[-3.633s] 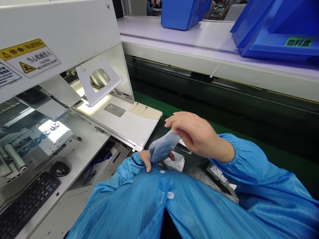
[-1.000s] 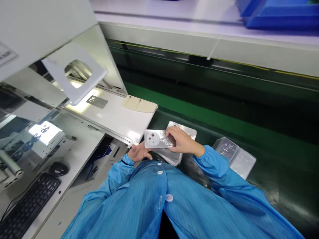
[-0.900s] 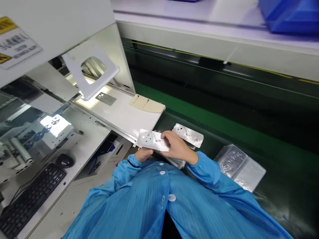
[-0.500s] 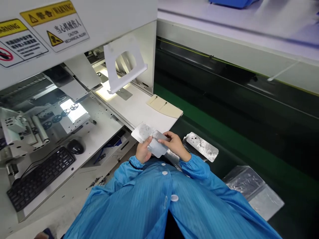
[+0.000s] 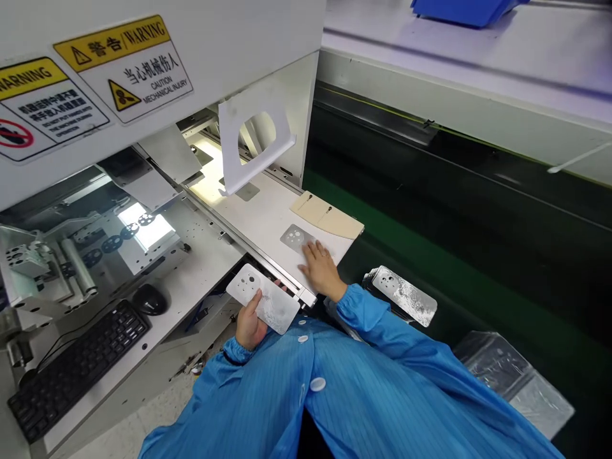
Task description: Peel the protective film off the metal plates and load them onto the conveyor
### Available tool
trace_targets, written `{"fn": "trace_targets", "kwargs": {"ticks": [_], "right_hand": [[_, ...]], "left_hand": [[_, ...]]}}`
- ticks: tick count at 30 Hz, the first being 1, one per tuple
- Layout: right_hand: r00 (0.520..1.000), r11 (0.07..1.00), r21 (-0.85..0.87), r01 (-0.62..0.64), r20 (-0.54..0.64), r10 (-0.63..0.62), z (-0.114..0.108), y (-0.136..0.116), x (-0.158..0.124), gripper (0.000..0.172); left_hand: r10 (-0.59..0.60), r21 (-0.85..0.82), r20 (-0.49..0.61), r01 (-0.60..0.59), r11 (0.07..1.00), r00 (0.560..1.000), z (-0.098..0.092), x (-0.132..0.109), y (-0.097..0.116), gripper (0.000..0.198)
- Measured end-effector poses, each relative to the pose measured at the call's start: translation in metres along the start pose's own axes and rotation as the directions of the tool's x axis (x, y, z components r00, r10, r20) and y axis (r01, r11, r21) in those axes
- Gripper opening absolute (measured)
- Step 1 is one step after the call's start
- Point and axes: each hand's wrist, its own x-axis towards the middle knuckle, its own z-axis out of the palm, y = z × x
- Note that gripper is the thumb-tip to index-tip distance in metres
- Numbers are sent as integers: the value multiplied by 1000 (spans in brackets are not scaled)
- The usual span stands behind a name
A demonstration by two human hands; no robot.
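My left hand [image 5: 251,324] is closed on a silvery phone back panel [image 5: 275,306], thumb on top, in front of my jacket. The panel has rounded corners and a cluster of camera holes at its far left end. My right hand [image 5: 321,273] lies palm down with fingers stretched, its fingertips over the near end of another phone back panel [image 5: 291,236]. That panel rests flat on the white feed bed [image 5: 268,220] of the machine. Beside my right forearm sits a stack of phone back panels [image 5: 406,296], the top one shiny.
A cream plate [image 5: 329,213] with two slots lies along the bed's right edge. Over the bed hangs a white bracket [image 5: 229,153]. To the left are a black keyboard [image 5: 90,363] and mouse [image 5: 150,299]. Clear plastic bags [image 5: 511,376] lie at the right.
My hands have moved apart. The right hand has gone forward onto the bed, where a panel now lies under its fingertips; the left has come back and left holding a panel. The view has shifted slightly.
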Motion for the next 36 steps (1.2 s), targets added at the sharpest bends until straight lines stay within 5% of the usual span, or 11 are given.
{"fn": "trace_targets", "kwargs": {"ticks": [4, 8, 21, 30, 36], "right_hand": [[989, 990, -114, 82, 135, -66, 18, -17, -11, 59], [977, 957, -276, 88, 209, -29, 19, -22, 8, 72], [973, 960, -271, 77, 230, -13, 17, -20, 48, 79], [974, 960, -268, 82, 224, -20, 15, -19, 51, 81], [983, 959, -262, 107, 175, -62, 6, -19, 34, 75]], "left_hand": [[-20, 18, 21, 19, 1000, 1000, -3, 3, 4, 59], [-22, 43, 43, 21, 999, 999, -4, 7, 5, 57], [-45, 36, 92, 42, 998, 995, -13, 14, 11, 52], [-67, 47, 59, 65, 997, 996, -10, 13, 12, 46], [-74, 90, 167, 60, 994, 983, -12, 13, 10, 44]]}}
